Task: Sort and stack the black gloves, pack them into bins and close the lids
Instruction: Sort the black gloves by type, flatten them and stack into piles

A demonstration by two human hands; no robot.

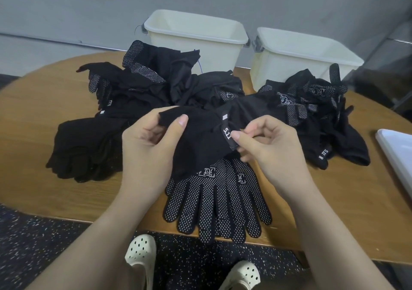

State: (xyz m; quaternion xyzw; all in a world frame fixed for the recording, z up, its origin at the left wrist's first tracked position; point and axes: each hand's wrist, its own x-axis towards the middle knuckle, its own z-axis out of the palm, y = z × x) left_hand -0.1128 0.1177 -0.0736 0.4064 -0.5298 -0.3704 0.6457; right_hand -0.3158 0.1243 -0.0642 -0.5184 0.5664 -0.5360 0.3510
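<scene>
Both of my hands hold up one black glove (200, 138) over the table's front middle. My left hand (147, 142) pinches its cuff edge, and my right hand (265, 142) pinches the cuff by the white "5.11" tab. Under it lies a stack of dotted-palm gloves (214, 205), fingers pointing at the front edge. A neat plain-side stack (87, 149) lies to the left. Loose glove heaps sit behind (156, 82) and to the right (316, 115). Two open cream bins stand at the back, one in the middle (196, 37) and one to the right (305, 57).
The round wooden table (44, 111) has bare wood at its left side and front right. A white lid (396, 153) lies at the right edge. My feet in cream clogs (140, 254) stand on the dark speckled floor below the front edge.
</scene>
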